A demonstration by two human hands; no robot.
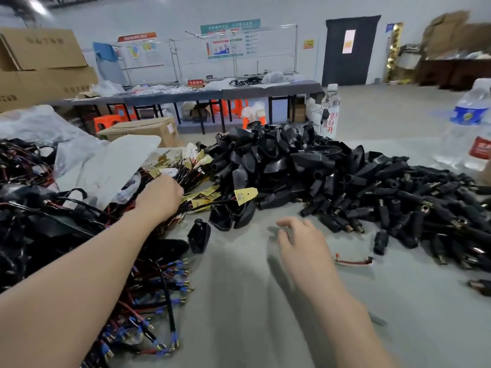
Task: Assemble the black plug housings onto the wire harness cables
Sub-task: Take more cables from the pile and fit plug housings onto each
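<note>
Plug housings: a heap of black plug housings (279,160) lies on the table (239,301) at the middle, far from the camera; one lone housing (199,235) sits apart on the near side, just beside the cables.
Wire harness cables: a tangle of red and black wire harness cables (148,288) with blue-sleeved terminals covers the left of the table, running from the near edge up to the housing heap.
Circuit boards: small yellow boards (245,195) sit on the far cable ends, some touching the housings.
Left hand: the left hand (159,197) reaches into the cables near the boards, its back toward the camera. The fingers are hidden, so whether it grips a cable cannot be told.
Right hand: the right hand (300,243) hovers over bare table in front of the housings, fingers relaxed and spread, holding nothing.
Connectors: a second heap of black cylindrical connectors (398,203) with metal tips spreads across the right of the table.
Loose wire: a short red wire piece (353,260) lies alone between the right hand and the connectors.
Bottles: a clear water bottle (470,128) stands at the right edge; another bottle (330,110) stands behind the housings.
Plastic bags: crumpled clear bags (106,166) lie behind the cables.
Background: cardboard boxes (39,65) at far left, a long bench (212,92) with orange stools (106,122) under it, and a dark door (348,49).
</note>
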